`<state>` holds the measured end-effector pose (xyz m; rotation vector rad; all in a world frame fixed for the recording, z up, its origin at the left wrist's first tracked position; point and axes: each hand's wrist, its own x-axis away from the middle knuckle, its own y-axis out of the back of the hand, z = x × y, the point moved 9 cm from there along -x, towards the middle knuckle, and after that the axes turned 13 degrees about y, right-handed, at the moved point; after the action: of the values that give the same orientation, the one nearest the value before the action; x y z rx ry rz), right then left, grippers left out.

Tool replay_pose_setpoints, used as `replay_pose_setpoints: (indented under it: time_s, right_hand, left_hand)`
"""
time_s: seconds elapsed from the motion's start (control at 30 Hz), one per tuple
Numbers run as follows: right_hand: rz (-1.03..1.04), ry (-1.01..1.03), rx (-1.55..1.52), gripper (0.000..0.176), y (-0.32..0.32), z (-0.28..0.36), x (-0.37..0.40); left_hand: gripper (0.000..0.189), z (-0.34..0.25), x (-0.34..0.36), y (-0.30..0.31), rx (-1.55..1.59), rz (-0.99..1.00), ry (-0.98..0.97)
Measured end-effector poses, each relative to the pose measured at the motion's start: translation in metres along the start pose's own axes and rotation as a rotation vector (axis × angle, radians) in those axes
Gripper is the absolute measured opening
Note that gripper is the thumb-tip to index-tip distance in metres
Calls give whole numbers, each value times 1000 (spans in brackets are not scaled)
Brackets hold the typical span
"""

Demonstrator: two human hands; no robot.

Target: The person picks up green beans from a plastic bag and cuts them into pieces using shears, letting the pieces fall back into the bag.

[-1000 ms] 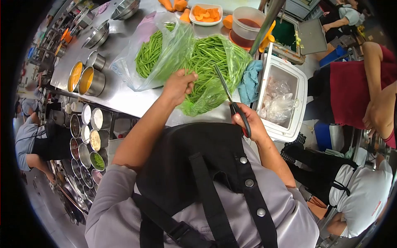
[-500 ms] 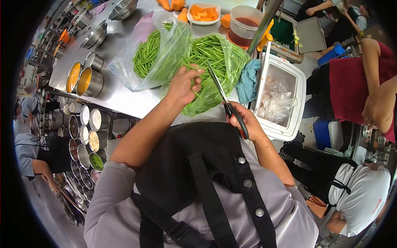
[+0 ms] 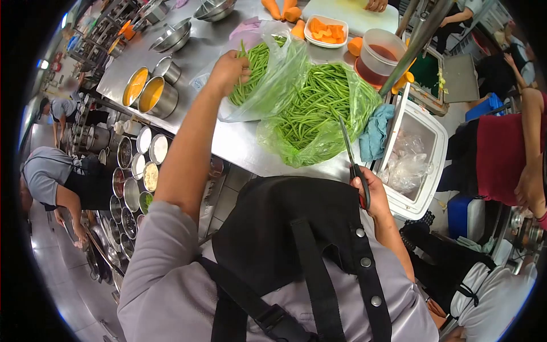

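My left hand (image 3: 229,73) reaches into the left clear bag (image 3: 279,74), its fingers curled on the green beans (image 3: 257,64) there; exactly what it grips is partly hidden. My right hand (image 3: 371,191) holds black-handled scissors (image 3: 350,149) near the counter's front edge, blades pointing up and away. A second, greenish bag (image 3: 359,94), spread wide, bears a heap of green beans (image 3: 319,100) between my hands. A teal cloth (image 3: 376,132) lies just right of that bag.
Right of the counter (image 3: 236,137) is a white cooler (image 3: 436,159) with plastic bags. Behind are cut carrots in a tray (image 3: 326,31), a tub of red liquid (image 3: 383,50) and a cutting board (image 3: 353,17) with another person's hand. Pots (image 3: 158,98) stand left. Co-workers are on both sides.
My left hand has moved from the greenish bag to the beans in the left bag. The scissors have drawn back from the bean heap. The whole view has shifted.
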<state>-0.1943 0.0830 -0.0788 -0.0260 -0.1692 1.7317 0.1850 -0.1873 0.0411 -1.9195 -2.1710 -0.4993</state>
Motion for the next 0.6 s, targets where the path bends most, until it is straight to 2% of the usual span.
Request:
replay_pose_setpoints:
  time_s: [0.07,0.1,0.13,0.2,0.27,0.3,0.37,0.4,0.47,0.5,0.6]
  right_hand:
    - [-55,31,-68,52,3,0,1]
    - [-40,51,-27,54,5,1,2]
    - [-42,50,-29,54,6,2,3]
    - [-34,30,-34,58,7,7,5]
    - [-45,34,-54,60,6,14,3]
    - [-58,35,-78,62,5,17,3]
    - [-56,29,-68,62,4,25,4]
    - [-57,28,-57,63,6,28,6]
    - [-45,49,-27,59,7,32,8]
    - [-48,45,-19,58,8,29,10]
    - [-63,8,14,51,16,5,14]
  left_hand:
    - [33,-24,-8,23,-452,-283,-176]
    - [37,-39,-1,30,-344,-367,-354]
    - [37,-39,9,22,-346,-364,-354]
    - [32,-31,42,-10,-110,-237,-471]
    - [25,16,64,-90,-317,5,-483]
    - [27,31,86,-132,-679,115,-619]
    - [29,80,114,-187,-1129,186,-689]
    - [29,90,129,-197,-1122,205,-690]
    - [29,99,166,-222,-1221,194,-941]
    - [28,104,164,-224,-1203,281,-870]
    - [31,97,154,-212,-1035,392,-837]
